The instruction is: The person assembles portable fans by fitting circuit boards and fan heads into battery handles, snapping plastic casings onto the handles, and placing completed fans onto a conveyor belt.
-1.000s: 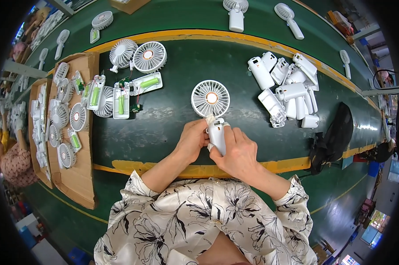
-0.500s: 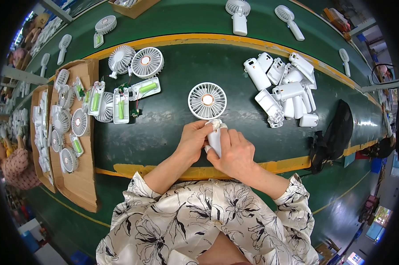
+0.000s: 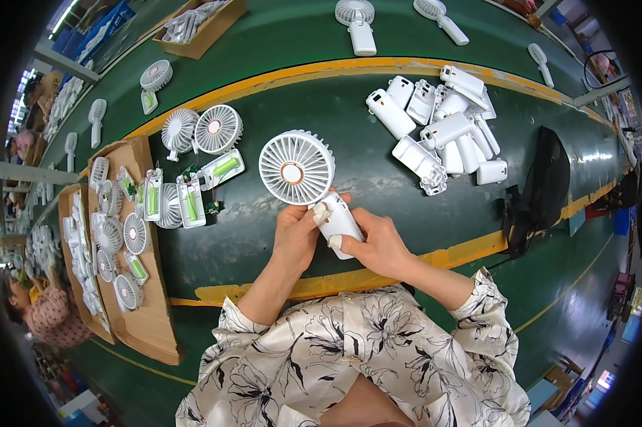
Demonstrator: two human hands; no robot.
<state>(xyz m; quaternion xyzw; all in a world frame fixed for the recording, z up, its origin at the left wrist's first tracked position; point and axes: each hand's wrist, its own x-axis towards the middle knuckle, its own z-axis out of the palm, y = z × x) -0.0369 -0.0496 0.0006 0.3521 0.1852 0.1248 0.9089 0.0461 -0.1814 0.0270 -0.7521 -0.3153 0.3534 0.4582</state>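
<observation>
A white handheld fan (image 3: pixel 279 186) is between my hands, its round caged head tilted up and leaning left and its white handle (image 3: pixel 343 222) slanting down to the right. Around the neck, where head and handle meet, my left hand (image 3: pixel 294 236) is closed, its thumb on top. The fingers of my right hand (image 3: pixel 383 248) wrap the handle's right side, with the thumb laid across its lower front. Both thumbs carry white coverings. Fingers behind the handle are mostly hidden.
Several white handle shells (image 3: pixel 445 132) lie heaped at the right, near a black cloth or bag (image 3: pixel 541 188). Left are fan heads (image 3: pixel 218 129), open handles with green batteries (image 3: pixel 190 203) and a cardboard tray (image 3: pixel 146 324). More fans (image 3: pixel 361 37) rest beyond the yellow edge.
The fan has come up closer, and its head has swung left and tilted. My right thumb now lies across the handle's front. The whole view has shifted and turned slightly.
</observation>
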